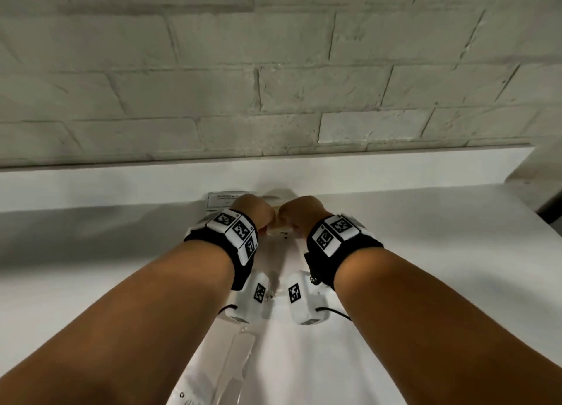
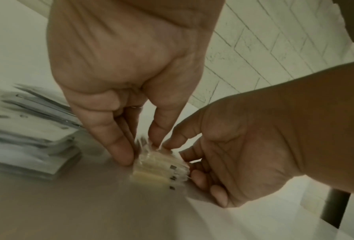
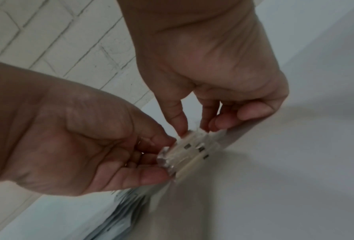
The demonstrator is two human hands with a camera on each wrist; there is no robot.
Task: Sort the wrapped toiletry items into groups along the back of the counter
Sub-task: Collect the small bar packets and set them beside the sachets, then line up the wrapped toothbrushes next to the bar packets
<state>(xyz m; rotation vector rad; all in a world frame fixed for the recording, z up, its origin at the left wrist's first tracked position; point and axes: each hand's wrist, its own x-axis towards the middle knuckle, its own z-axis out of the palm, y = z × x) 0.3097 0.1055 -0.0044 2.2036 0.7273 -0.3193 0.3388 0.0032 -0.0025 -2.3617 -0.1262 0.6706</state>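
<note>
At the back of the white counter [image 1: 425, 252], a small bundle of clear-wrapped cream items [image 1: 278, 229] with dark marks stands between my two hands. My left hand [image 1: 258, 216] pinches its left end with thumb and fingers, seen close in the left wrist view [image 2: 139, 151]. My right hand [image 1: 299, 214] holds the right end with thumb and curled fingers [image 3: 198, 129]. The bundle [image 2: 159, 168] [image 3: 190, 154] touches the counter. Just left of it lies a stack of flat white packets [image 1: 220, 202] [image 2: 28, 138] [image 3: 126, 211], partly hidden behind my left wrist.
A pale brick wall [image 1: 273, 85] rises behind a low white ledge [image 1: 91, 185] at the counter's back. A long clear-wrapped item [image 1: 237, 359] lies on the counter near me, between my forearms. The counter ends at the right [image 1: 544, 219].
</note>
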